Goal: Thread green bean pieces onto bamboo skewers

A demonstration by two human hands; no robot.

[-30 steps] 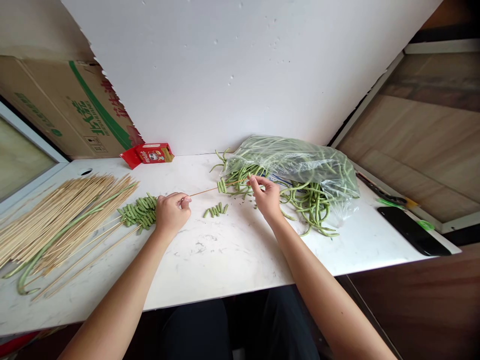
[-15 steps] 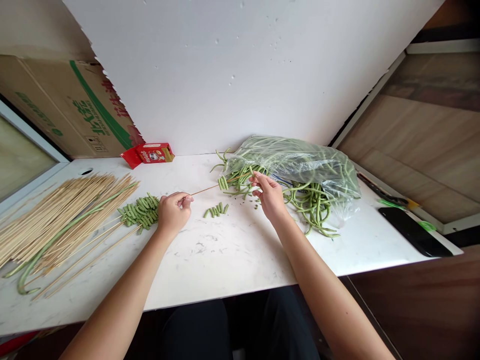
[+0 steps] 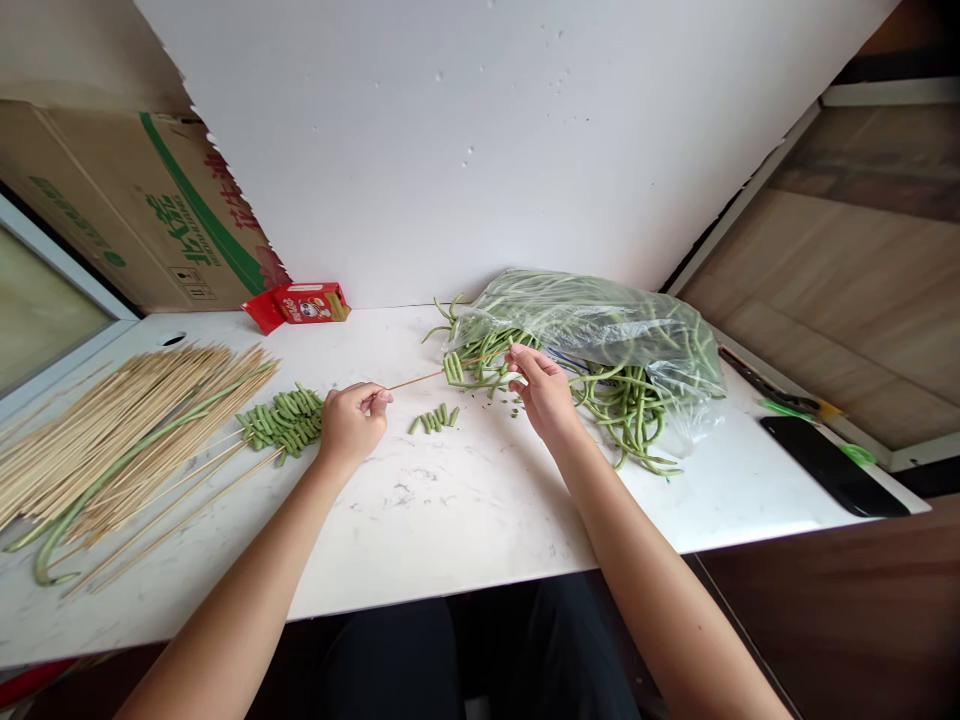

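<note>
My left hand [image 3: 355, 424] is closed around one end of a thin wooden skewer [image 3: 416, 380], which slants up to the right. Several short green bean pieces [image 3: 454, 368] are threaded side by side on the skewer. My right hand [image 3: 541, 388] is closed at the far end, pinching a bean piece [image 3: 511, 347] at the skewer's tip. Below the skewer, cut bean pieces [image 3: 433, 419] lie in a short row on the table. Just left of my left hand rest skewers loaded with bean pieces [image 3: 283, 420].
Bare skewers [image 3: 112, 430] cover the table's left side, one long bean [image 3: 142, 470] across them. Long beans [image 3: 634, 410] spill from a clear plastic bag [image 3: 600, 315]. A red packet [image 3: 311, 303], a cardboard box [image 3: 112, 220], a black phone [image 3: 829, 465] and scissors [image 3: 772, 385] lie around.
The view has shifted slightly. My right hand has brought the bean piece in line with the skewer's tip; the threaded pieces and my left hand stay nearly as they were.
</note>
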